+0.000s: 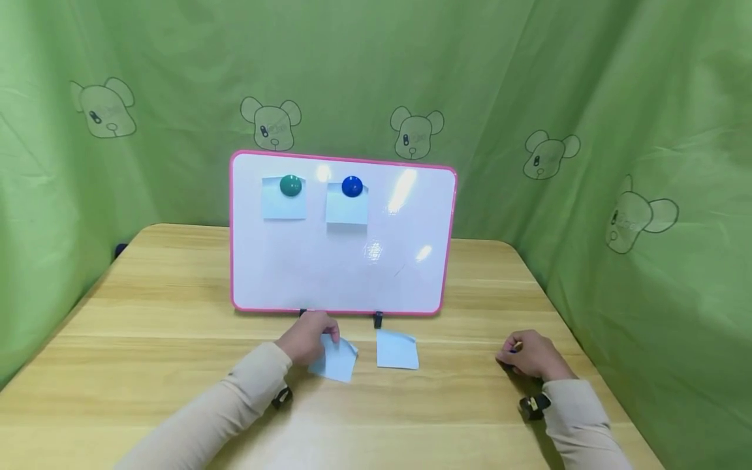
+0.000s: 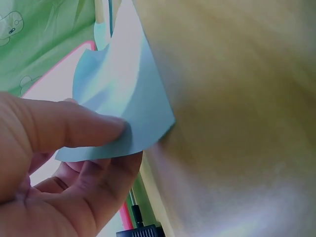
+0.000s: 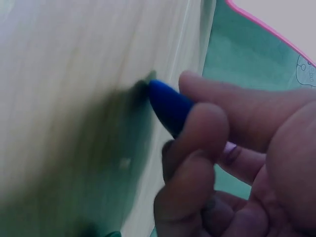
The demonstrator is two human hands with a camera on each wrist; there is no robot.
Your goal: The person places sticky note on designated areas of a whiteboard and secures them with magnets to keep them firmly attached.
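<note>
My left hand [image 1: 307, 338] pinches a light blue sticky note [image 1: 337, 364] between thumb and fingers, in front of the whiteboard. In the left wrist view the note [image 2: 140, 103] bends upward from the grip. Over at the right of the table, my right hand [image 1: 536, 356] pinches a blue round magnet [image 3: 169, 104] just above the wood. A second sticky note [image 1: 397, 350] lies flat on the table, right of the left hand. The pink-framed whiteboard [image 1: 341, 274] bears two notes, one under a green magnet [image 1: 290, 185], the other under a blue magnet [image 1: 352, 187].
Black clip-like feet [image 1: 378, 320] hold the whiteboard's lower edge on the wooden table [image 1: 147, 326]. A green curtain [image 1: 487, 78] with bear drawings surrounds the table at the back and sides. A bit of a green object [image 3: 114, 234] shows at the right wrist view's bottom edge.
</note>
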